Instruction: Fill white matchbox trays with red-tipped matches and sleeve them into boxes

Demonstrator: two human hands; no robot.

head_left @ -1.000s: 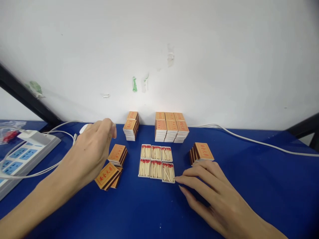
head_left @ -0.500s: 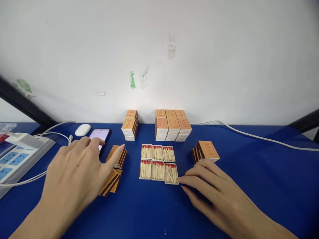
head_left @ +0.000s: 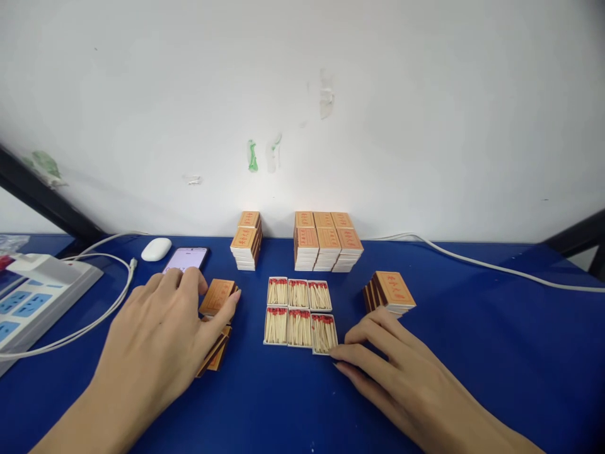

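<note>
My left hand point(head_left: 163, 334) is over the left matchbox covers point(head_left: 217, 296), thumb and fingers apart around the upper ones; its palm hides part of them. My right hand point(head_left: 397, 366) has its fingertips at the lower right corner of an open tray of red-tipped matches point(head_left: 324, 334), fingers slightly spread and holding nothing. That tray sits a little lower than the other match trays point(head_left: 288, 309), which form two rows. Beyond my right fingers lies a leaning group of orange matchbox covers point(head_left: 396, 290).
Matchboxes are stacked by the wall, a small stack point(head_left: 246, 243) and a wider one point(head_left: 327, 243). At the left are a phone point(head_left: 186, 258), a white case point(head_left: 156, 249), a power strip point(head_left: 42, 302) and a cable point(head_left: 113, 309). Another cable point(head_left: 472, 256) runs along the right.
My left hand has moved right and slightly down, and the covers beside it have shifted. My right fingertips have slid slightly left and down to the tray's lower corner.
</note>
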